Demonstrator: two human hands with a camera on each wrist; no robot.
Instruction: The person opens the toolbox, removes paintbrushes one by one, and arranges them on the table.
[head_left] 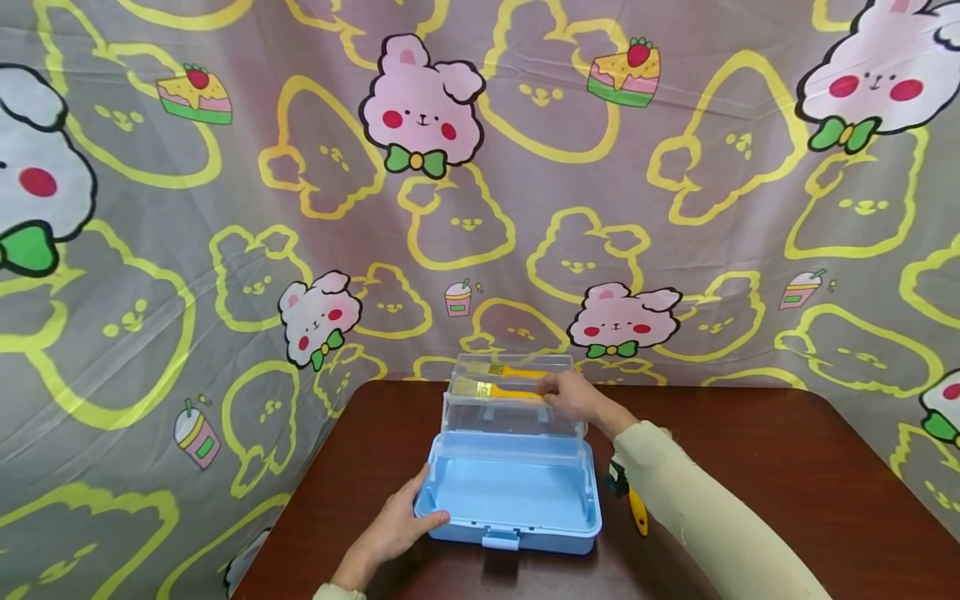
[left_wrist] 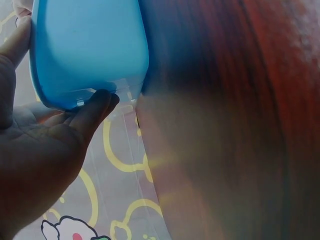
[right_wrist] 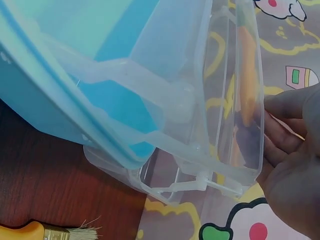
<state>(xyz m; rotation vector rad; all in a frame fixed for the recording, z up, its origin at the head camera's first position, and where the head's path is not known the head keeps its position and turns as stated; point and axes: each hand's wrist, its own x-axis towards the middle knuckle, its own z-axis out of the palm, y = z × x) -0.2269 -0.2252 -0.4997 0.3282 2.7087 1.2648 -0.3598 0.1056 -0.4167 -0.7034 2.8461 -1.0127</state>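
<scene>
A light blue storage box [head_left: 506,537] stands open on the table, its clear plastic trays [head_left: 517,421] raised in tiers at the back. My left hand [head_left: 397,521] grips the box's left side, thumb on the front corner of the rim. Two paintbrushes with yellow handles lie across the upper trays, an upper paintbrush [head_left: 521,372] and a lower paintbrush [head_left: 510,392], bristles to the left. My right hand [head_left: 573,396] is at the right end of the trays, fingertips pinching the lower brush's handle. In the right wrist view, fingertips show blurred through the plastic beside an orange-yellow handle [right_wrist: 246,75].
Another yellow-handled paintbrush [head_left: 637,512] lies on the dark wooden table [head_left: 750,500] right of the box, beneath my right forearm. A latch [head_left: 500,539] sits at the box's front. Behind the table hangs a patterned curtain [head_left: 517,192].
</scene>
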